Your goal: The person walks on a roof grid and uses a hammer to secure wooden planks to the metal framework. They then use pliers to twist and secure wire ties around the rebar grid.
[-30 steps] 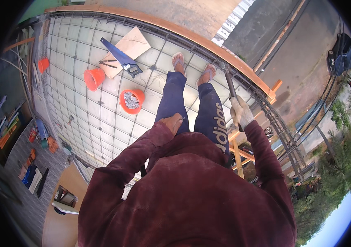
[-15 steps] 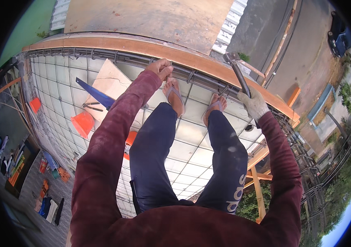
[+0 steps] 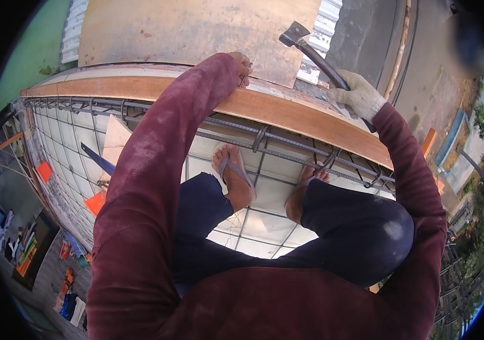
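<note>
My bare left hand (image 3: pixel 242 68) is pinched over the top edge of the long wooden plank (image 3: pixel 287 116). A thin dark piece, apparently a nail (image 3: pixel 243 80), shows at its fingertips, partly hidden by the fingers. On my right hand (image 3: pixel 361 95) is a pale work glove, closed around the dark handle of a hatchet (image 3: pixel 324 65). The hatchet's metal head is raised beyond the plank, pointing to the upper left, apart from the wood. Just on my side of the plank runs a bundle of tied rebar (image 3: pixel 264 136).
My sandalled feet stand on pale panels under a wire grid (image 3: pixel 267 221). At left lie a blue-bladed handsaw (image 3: pixel 97 158), a plywood piece (image 3: pixel 116 139) and an orange container (image 3: pixel 95 203). A large plywood sheet (image 3: pixel 196 28) lies beyond the plank; a road (image 3: pixel 429 51) runs below right.
I have crouched and leaned forward. My left hand has gone from the rebar side up to the plank's top. My right hand has lifted the hatchet further out, over the plank.
</note>
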`<state>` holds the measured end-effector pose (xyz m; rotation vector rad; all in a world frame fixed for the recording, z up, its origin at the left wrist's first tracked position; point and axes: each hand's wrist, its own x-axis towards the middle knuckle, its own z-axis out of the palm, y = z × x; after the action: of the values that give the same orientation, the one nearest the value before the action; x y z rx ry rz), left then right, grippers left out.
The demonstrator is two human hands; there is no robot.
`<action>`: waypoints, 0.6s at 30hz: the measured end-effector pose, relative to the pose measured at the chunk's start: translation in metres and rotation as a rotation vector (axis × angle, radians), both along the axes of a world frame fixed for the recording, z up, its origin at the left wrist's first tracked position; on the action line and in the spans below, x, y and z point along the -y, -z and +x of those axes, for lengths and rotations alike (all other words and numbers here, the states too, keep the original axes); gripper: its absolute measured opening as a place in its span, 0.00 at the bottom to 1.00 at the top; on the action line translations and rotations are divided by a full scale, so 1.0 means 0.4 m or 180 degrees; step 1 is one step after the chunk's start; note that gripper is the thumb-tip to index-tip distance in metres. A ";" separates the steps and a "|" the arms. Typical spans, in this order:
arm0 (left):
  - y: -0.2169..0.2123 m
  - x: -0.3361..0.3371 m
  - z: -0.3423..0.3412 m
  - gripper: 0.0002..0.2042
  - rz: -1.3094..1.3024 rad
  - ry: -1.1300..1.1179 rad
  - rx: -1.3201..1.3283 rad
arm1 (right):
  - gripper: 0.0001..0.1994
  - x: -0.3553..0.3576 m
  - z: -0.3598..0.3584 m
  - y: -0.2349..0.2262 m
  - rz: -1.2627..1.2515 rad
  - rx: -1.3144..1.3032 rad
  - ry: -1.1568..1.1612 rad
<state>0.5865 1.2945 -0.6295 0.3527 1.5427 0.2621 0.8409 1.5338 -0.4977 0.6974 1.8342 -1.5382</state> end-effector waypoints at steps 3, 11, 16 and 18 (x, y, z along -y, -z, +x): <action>0.041 0.004 -0.017 0.09 0.0060 0.0441 -0.0005 | 0.19 0.002 -0.021 0.028 0.0259 0.0071 -0.0242; 0.052 0.039 -0.022 0.11 -0.0130 0.0789 -0.0223 | 0.24 0.029 -0.032 0.102 -0.0271 0.0194 -0.0112; 0.024 0.008 -0.008 0.13 -0.0349 0.1534 -0.0497 | 0.23 0.030 -0.026 0.135 -0.0377 0.0291 -0.0478; 0.014 -0.003 -0.001 0.16 -0.0484 0.1942 -0.0499 | 0.23 0.038 -0.029 0.141 -0.0291 0.0375 -0.0653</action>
<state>0.5861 1.2957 -0.6349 0.7128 1.5209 -0.3649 0.8292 1.5187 -0.5541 0.5280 1.6813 -1.4072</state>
